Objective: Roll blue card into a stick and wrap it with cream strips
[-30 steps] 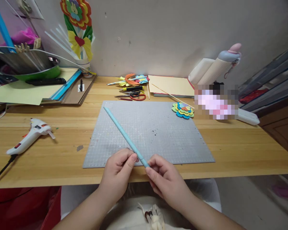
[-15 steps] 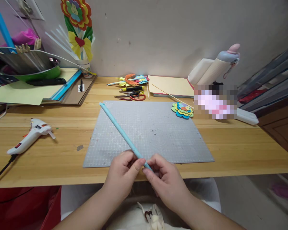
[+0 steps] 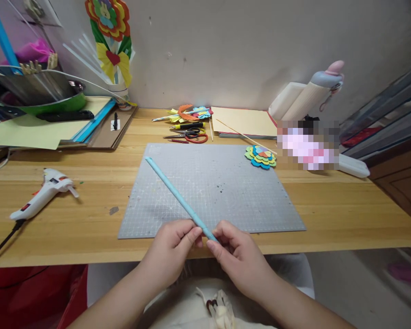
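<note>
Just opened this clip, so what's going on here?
A person's left hand and right hand both hold a light-blue stick near its close end; it slants away to the left above a gray cutting mat. A layered paper flower sits at the mat's far right corner. A white glue gun lies off to the left, untouched.

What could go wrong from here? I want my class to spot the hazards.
The light-blue paper stick, pinched near its lower end by the left hand and right hand, might crease if squeezed hard. The white glue gun lies with its cord running toward the front edge of the desk, so a snag could drag it off.
</note>
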Demonstrator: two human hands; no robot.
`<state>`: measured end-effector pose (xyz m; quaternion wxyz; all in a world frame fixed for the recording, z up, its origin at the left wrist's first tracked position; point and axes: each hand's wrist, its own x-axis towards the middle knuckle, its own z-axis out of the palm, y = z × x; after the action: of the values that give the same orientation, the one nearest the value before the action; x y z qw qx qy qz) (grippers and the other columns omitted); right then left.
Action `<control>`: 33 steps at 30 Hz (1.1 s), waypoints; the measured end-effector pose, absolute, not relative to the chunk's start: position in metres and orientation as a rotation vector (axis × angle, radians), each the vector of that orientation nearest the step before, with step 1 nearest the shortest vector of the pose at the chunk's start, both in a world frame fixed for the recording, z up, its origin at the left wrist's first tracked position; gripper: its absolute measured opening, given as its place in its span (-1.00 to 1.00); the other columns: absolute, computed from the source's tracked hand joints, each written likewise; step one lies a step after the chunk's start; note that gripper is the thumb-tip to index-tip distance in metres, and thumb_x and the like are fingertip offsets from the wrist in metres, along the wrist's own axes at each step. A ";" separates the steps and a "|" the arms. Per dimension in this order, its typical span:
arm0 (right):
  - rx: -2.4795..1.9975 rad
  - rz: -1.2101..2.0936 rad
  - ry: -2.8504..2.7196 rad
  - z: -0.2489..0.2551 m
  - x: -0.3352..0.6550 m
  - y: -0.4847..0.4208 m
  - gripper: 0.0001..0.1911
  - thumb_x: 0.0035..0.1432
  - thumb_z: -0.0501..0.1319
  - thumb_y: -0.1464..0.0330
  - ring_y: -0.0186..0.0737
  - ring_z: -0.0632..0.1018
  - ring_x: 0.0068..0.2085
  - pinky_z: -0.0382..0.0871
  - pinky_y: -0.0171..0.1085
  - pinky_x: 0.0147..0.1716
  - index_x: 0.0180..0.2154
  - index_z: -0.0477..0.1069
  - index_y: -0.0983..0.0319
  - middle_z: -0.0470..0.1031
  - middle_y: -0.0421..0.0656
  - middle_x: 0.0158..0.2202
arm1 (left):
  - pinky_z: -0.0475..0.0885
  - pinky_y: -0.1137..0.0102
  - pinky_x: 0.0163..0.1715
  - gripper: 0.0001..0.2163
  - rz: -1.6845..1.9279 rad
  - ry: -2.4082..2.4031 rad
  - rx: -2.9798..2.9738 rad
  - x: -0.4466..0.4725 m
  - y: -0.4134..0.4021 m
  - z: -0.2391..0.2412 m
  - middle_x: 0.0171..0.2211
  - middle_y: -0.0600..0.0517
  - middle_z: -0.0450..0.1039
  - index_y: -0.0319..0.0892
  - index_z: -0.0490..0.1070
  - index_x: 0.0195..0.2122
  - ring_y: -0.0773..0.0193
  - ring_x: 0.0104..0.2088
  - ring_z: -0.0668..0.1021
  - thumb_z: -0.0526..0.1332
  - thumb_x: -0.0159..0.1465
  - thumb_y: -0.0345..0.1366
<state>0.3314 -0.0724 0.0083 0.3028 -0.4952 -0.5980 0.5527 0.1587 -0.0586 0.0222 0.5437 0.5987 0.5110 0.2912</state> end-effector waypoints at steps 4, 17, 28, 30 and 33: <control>-1.258 1.607 -1.389 0.008 0.329 -0.071 -0.82 0.20 0.15 0.24 -0.35 0.34 -0.47 0.17 -0.36 -0.48 -0.39 0.28 0.19 0.29 -0.29 -0.53 | 0.26 0.45 -0.40 -0.70 0.720 1.207 1.455 0.160 -0.060 0.022 -0.52 0.09 0.32 -0.18 0.34 -0.50 0.33 -0.44 0.36 0.01 0.30 -0.17; -1.437 0.777 -1.995 0.002 0.326 -0.074 -0.78 0.27 0.02 0.36 -0.33 0.31 -0.50 0.10 -0.35 -0.49 -0.47 0.13 0.18 0.23 -0.28 -0.54 | 0.34 0.46 -0.39 -0.81 0.992 1.406 0.916 0.179 -0.061 0.016 -0.53 0.05 0.46 -0.22 0.46 -0.52 0.33 -0.46 0.45 0.28 0.03 -0.18; -1.338 0.743 -2.000 0.003 0.322 -0.081 -0.73 0.25 0.04 0.39 -0.39 0.24 -0.55 0.08 -0.36 -0.52 -0.51 0.08 0.19 0.15 -0.31 -0.57 | 0.16 0.52 -0.57 -0.83 0.975 1.486 1.012 0.177 -0.058 0.020 -0.67 0.19 0.15 -0.18 0.21 -0.63 0.44 -0.59 0.21 0.18 -0.02 -0.26; -1.346 0.933 -1.879 0.004 0.321 -0.081 -0.75 0.23 0.07 0.34 -0.39 0.27 -0.54 0.12 -0.37 -0.53 -0.50 0.14 0.19 0.19 -0.30 -0.57 | 0.14 0.52 -0.57 -0.83 0.988 1.473 0.990 0.177 -0.059 0.020 -0.67 0.20 0.12 -0.16 0.17 -0.63 0.44 -0.59 0.18 0.16 -0.04 -0.26; -1.362 1.333 -1.575 0.004 0.318 -0.081 -0.77 0.19 0.14 0.23 -0.44 0.27 -0.64 0.11 -0.42 -0.66 -0.44 0.22 0.20 0.21 -0.34 -0.60 | 0.12 0.51 -0.57 -0.85 1.005 1.483 0.994 0.176 -0.062 0.020 -0.67 0.20 0.10 -0.15 0.15 -0.63 0.44 -0.59 0.17 0.14 -0.05 -0.27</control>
<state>0.3184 -0.0813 0.0045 0.3283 -0.5205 -0.6015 0.5093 0.1761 -0.0617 0.0201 0.5195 0.4144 0.6186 0.4192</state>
